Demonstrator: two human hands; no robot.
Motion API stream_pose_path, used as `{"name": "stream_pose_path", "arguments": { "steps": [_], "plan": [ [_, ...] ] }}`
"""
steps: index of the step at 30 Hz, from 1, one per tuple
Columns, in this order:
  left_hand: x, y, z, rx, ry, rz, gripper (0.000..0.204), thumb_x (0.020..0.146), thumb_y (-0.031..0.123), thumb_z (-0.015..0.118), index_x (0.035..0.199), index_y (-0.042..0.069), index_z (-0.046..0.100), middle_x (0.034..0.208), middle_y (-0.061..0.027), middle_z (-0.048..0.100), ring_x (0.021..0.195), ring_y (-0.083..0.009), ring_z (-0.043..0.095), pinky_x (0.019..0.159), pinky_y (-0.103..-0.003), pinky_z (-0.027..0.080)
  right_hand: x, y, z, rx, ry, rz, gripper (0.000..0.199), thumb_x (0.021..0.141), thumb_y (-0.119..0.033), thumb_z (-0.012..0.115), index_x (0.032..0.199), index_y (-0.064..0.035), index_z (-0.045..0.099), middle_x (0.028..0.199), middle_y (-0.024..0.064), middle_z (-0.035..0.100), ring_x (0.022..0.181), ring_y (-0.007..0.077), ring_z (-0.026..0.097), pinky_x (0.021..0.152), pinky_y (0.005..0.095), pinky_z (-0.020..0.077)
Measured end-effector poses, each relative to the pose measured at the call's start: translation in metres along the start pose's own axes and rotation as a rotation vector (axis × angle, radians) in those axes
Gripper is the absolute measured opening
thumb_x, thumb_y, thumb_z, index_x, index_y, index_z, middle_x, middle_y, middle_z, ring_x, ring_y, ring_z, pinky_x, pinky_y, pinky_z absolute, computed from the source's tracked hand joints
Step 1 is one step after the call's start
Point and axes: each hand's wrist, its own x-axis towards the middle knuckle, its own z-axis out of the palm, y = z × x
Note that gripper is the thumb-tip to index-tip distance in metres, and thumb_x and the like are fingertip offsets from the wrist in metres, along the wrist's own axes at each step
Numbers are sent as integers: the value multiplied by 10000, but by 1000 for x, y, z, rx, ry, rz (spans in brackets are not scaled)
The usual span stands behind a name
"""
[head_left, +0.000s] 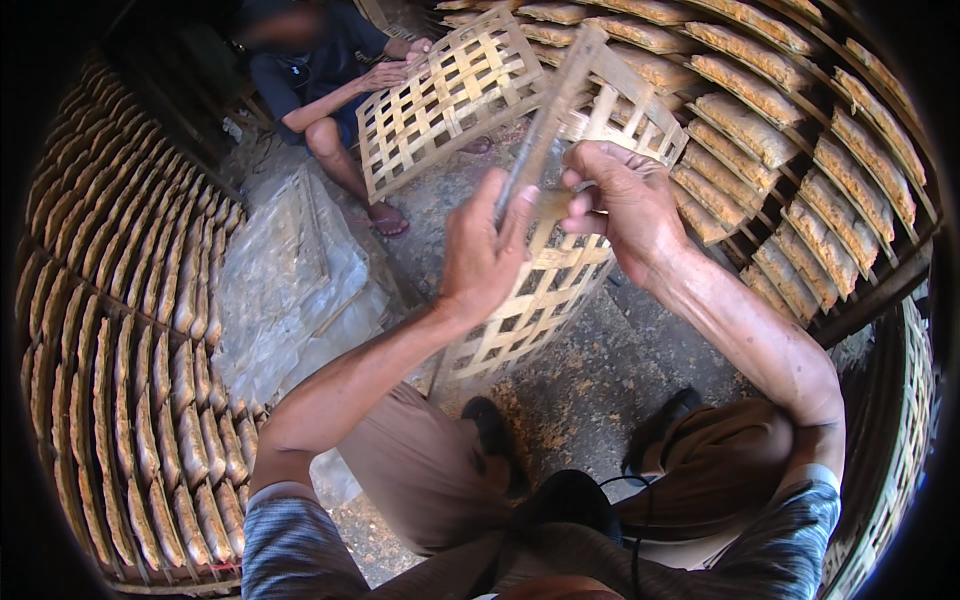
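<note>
My left hand (482, 252) grips the near edge of an upright woven bamboo lattice tray (530, 300) that stands tilted on the ground in front of my knees. My right hand (622, 198) is closed on the same edge a little higher, pinching a thin bamboo strip (548, 112) that sticks up toward the back. The tray's lower part shows below my left wrist; its upper part is partly hidden behind both hands.
Across from me a seated person holds another bamboo lattice tray (440, 100) with both hands. Racks of flat tan pieces (150, 380) curve along the left, and more racks (790, 130) fill the right. A pile of clear plastic sheeting (290, 280) lies on the dusty ground.
</note>
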Motion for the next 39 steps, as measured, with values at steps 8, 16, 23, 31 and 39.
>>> {"name": "stream_pose_path", "arguments": {
  "steps": [8,16,23,31,39],
  "plan": [
    [17,3,-36,-109,11,-14,313,1150,333,512,1108,34,595,853,-8,590,586,-59,547,546,-226,469,-2,-10,-26,-730,-241,-91,301,1054,-229,653,876,-6,749,623,74,663,449,109,603,486,259,560],
    [1,5,-18,-94,-54,-45,324,1142,328,536,1168,11,600,834,-14,587,580,-64,565,545,-239,468,4,-26,-14,-290,-153,-60,319,1007,-212,744,1163,66,744,954,174,787,557,125,686,491,246,611],
    [-1,12,4,-13,18,1,263,1130,280,545,1066,25,547,721,-83,618,556,-134,647,481,-309,489,2,-7,-2,66,-62,84,383,1018,-229,732,1267,59,688,1076,138,775,619,99,672,550,224,626],
    [-3,3,5,25,-13,18,250,1130,261,535,1055,24,516,685,-80,584,544,-155,649,464,-328,497,-2,1,1,72,20,27,219,1014,-142,695,1166,13,724,986,108,783,593,79,684,549,229,630],
    [1,-6,-9,-35,30,-8,282,1139,301,529,1067,32,575,732,-7,589,521,-64,568,433,-280,468,8,-7,-28,-491,-512,151,253,1003,-210,645,833,-31,703,729,73,700,491,104,620,481,278,583]
  ]
}}
